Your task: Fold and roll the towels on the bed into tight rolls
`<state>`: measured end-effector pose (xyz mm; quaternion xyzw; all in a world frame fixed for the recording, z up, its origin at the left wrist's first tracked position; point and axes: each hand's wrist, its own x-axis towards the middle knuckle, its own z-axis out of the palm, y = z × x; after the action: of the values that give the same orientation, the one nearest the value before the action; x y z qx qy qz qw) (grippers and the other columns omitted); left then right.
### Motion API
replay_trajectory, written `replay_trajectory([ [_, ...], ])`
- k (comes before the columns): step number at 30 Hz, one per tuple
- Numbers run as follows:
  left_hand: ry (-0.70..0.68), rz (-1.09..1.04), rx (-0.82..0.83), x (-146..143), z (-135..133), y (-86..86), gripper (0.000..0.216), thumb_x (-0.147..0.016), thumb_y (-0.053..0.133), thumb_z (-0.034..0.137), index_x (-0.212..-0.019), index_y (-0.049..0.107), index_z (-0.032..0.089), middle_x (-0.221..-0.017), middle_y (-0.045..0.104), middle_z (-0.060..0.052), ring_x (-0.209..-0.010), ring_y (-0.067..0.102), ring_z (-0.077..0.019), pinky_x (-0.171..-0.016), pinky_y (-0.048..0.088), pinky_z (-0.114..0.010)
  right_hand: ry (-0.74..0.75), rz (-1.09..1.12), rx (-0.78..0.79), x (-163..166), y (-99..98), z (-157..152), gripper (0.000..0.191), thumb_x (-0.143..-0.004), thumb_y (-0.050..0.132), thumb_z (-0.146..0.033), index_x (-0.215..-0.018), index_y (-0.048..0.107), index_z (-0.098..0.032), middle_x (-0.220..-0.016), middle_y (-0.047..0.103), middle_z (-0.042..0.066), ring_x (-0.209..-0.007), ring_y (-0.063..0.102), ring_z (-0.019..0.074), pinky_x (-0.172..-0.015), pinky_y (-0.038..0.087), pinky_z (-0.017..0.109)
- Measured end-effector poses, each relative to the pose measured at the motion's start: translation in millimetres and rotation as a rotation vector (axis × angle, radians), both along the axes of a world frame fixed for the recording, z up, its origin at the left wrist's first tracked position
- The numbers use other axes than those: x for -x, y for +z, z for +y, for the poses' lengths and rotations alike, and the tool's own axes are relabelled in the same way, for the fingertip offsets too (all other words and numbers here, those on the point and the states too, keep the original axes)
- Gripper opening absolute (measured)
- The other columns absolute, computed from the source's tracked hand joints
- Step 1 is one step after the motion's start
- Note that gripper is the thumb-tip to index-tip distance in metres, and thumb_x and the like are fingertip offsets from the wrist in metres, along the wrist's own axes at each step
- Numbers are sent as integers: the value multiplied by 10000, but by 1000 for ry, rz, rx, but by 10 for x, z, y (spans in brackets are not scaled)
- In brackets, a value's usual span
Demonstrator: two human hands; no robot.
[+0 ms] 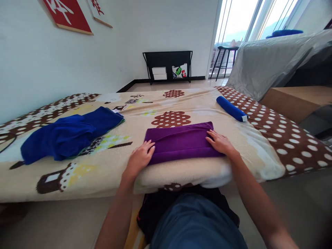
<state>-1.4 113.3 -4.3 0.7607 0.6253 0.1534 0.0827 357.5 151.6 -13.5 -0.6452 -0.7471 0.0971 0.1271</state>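
Note:
A purple towel, folded into a flat rectangle, lies near the front edge of the blanket. My left hand rests at its left end, fingers stretched over the cloth. At the opposite end my right hand lies on the towel with its fingers spread. Neither hand grips the fabric. To the left is a crumpled blue towel in a loose heap. A rolled blue towel with a white label sits toward the right side.
A patterned cream blanket with brown dotted borders covers the surface. Beyond it stands a black rack against the wall. Grey sheeting drapes over something at right, above a cardboard box. A dark stool is by the window.

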Motion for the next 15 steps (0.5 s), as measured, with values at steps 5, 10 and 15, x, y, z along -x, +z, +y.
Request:
replay_trajectory([
  [5, 132, 44, -146, 387, -314, -123, 472, -1027, 326, 419, -1366, 607, 249, -1539, 469, -108, -1465, 379, -292, -1181, 293, -563, -29, 118, -307, -365, -146, -276, 442, -1012, 373, -392, -1317, 619, -188, -1487, 519, 111, -1412, 448, 250, -1165, 327, 487],
  [10, 102, 27, -487, 321, -641, -15, 344, -997, 437, 348, -1211, 669, 210, -1426, 573, -129, -1371, 484, -283, -1147, 363, -491, 212, 281, -459, -489, -84, -783, 315, -982, 484, -365, -1233, 655, -282, -1440, 570, 39, -1338, 518, 233, -1113, 390, 451],
  [15, -218, 74, -379, 305, -832, 38, 391, -891, 488, 150, -1240, 622, 263, -1276, 653, -60, -1217, 579, -250, -1070, 416, -422, 336, 247, -361, -589, -116, -960, 340, -963, 502, -296, -1278, 629, -294, -1344, 642, 25, -1278, 562, 222, -1081, 395, 429],
])
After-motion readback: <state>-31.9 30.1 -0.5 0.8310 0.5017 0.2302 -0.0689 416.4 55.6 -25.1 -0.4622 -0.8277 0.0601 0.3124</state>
